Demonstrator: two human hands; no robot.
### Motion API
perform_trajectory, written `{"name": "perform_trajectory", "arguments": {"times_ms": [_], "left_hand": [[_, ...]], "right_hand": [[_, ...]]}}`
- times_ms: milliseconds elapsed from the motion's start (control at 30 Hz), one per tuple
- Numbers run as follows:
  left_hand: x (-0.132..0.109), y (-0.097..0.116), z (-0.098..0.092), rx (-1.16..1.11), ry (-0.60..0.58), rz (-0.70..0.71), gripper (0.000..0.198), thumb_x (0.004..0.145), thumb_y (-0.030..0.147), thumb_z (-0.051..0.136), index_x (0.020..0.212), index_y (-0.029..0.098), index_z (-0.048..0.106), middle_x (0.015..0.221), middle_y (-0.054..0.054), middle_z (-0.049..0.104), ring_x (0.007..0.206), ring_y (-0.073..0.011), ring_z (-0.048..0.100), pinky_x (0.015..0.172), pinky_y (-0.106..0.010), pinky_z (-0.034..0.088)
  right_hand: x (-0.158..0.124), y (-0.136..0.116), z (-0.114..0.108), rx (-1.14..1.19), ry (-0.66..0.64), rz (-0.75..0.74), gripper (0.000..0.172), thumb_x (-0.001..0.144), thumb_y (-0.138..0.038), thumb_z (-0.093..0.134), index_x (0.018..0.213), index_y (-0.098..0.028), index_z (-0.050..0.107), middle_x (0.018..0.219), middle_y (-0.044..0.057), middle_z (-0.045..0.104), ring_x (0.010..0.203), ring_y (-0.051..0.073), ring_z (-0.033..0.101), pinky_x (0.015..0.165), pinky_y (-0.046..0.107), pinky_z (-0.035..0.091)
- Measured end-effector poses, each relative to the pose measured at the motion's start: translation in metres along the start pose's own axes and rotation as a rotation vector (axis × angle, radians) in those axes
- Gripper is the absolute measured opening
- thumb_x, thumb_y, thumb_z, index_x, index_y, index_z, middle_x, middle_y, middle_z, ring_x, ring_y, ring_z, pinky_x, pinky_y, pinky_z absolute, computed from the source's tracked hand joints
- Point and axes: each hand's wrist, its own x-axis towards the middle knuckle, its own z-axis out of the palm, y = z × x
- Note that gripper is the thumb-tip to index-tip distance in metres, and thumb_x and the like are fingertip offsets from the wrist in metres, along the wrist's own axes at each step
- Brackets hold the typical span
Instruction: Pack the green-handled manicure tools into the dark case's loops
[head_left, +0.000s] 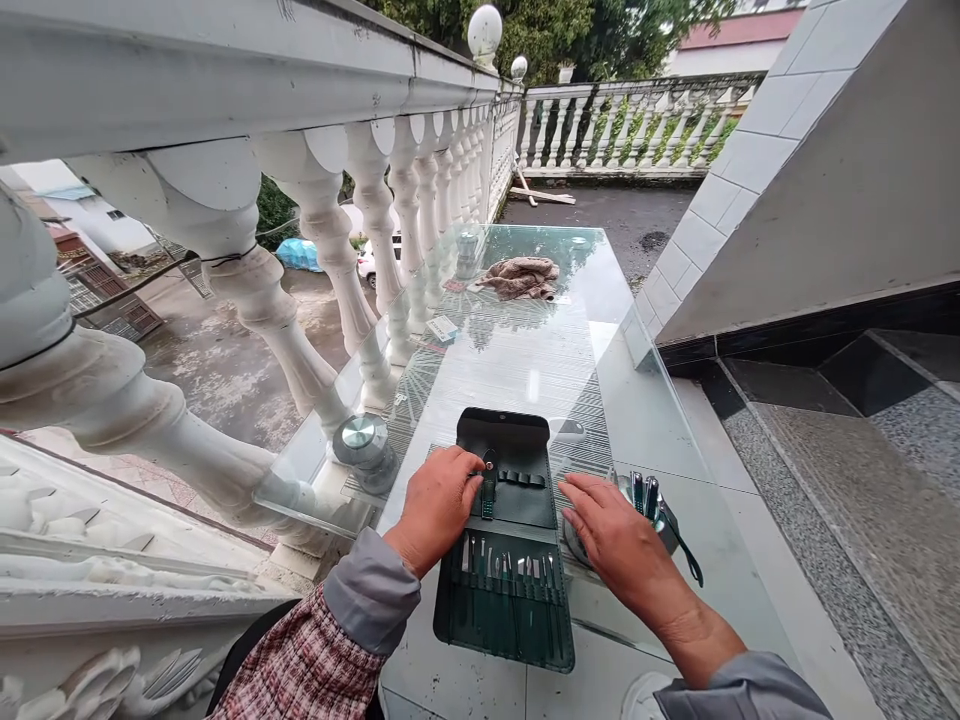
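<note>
A dark green leather manicure case (pixel 504 560) lies unfolded on the glass tabletop (pixel 525 370), with a row of small steel tools (pixel 506 590) in its lower pockets. My left hand (pixel 435 505) is over the case's upper flap, and its fingertips pinch a small green-handled tool (pixel 488 487). My right hand (pixel 615 540) is palm down with its fingers apart and holds nothing. It is nearest a round metal dish (pixel 645 510) of steel tools, and it hides part of the dish.
A crumpled brown cloth (pixel 521 278) and a small white box (pixel 442 328) lie farther along the glass. A round steel table mount (pixel 361 440) stands at the left, beside a white stone balustrade (pixel 322 230). A tiled wall (pixel 720 220) and stone steps (pixel 840 480) are on the right.
</note>
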Motion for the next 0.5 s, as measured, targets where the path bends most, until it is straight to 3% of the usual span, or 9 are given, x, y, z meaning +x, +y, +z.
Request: {"name": "perform_trajectory", "arguments": {"times_ms": [100,233,367,500], "left_hand": [[0.0,-0.001,0.0,0.03,-0.006,0.003,0.011,0.088,0.016,0.054,0.095,0.02,0.061,0.095,-0.002,0.063,0.09,-0.0182,0.055,0.081,-0.032,0.045],[0.0,-0.001,0.001,0.101,-0.1,-0.011,0.01,0.086,0.017,0.057,0.095,0.02,0.06,0.096,-0.003,0.062,0.093,-0.0205,0.054,0.081,-0.034,0.045],[0.0,-0.002,0.005,0.124,-0.156,0.004,0.009,0.084,0.016,0.058,0.092,0.021,0.059,0.096,-0.003,0.061,0.094,-0.0209,0.054,0.08,-0.033,0.045],[-0.001,-0.005,0.011,0.12,-0.136,-0.014,0.016,0.085,0.016,0.057,0.1,0.02,0.056,0.097,-0.004,0.062,0.094,-0.021,0.055,0.082,-0.034,0.046]], "right_hand": [[0.001,-0.002,-0.005,0.019,-0.066,-0.013,0.029,0.094,-0.028,0.039,0.091,-0.018,0.066,0.097,0.01,0.065,0.096,0.02,0.058,0.085,0.037,0.048],[0.005,-0.009,-0.018,-0.002,-0.107,0.028,0.034,0.094,-0.029,0.041,0.068,-0.018,0.06,0.073,0.006,0.058,0.073,0.017,0.053,0.072,0.033,0.045],[0.01,-0.032,-0.02,0.101,-0.019,0.001,0.024,0.093,-0.024,0.042,0.081,-0.018,0.062,0.083,0.007,0.06,0.082,0.017,0.054,0.077,0.032,0.044],[0.016,-0.058,-0.009,0.207,-0.04,-0.102,0.021,0.092,-0.018,0.041,0.088,-0.018,0.062,0.089,0.007,0.062,0.087,0.018,0.054,0.08,0.032,0.044]]}}
